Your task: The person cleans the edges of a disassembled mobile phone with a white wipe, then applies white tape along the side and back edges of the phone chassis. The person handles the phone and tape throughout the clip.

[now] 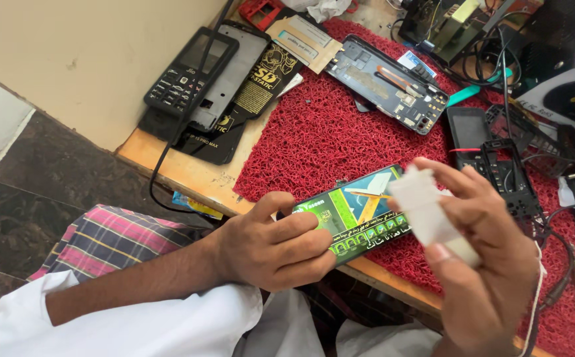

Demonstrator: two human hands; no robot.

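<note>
1. Right hand, closest to the lens, is raised off the bench w/ thumb and fingers closed on a small white block; looks like a folded wipe or plastic piece, can't tell which. Held up and tilted toward the face, prob. for a better look.
2. Left hand sits just beside it, fingers curled round the near end of a green printed flat pack. Pack rests half on the bench edge, half in the grip, so it stays level and steady w/o being lifted.
3. White cloth and a plaid checked fabric cover the lap below the left forearm.
4. Wooden bench carries a red looped mat over most of its top; mat prob. there to stop small parts rolling off.
5. Mid-mat, right side: a small black phone and a bare black frame lie side by side, w/ wires crossing them.
6. Further back: an opened phone shell, insides up, lies diagonal on the mat.
7. Far left, off the mat: a keypad phone lies atop a black flat packet, w/ a black cable trailing over the bench edge.
8. Far right corner: tangled cables and a grey-white machine, partly cut off.
</note>
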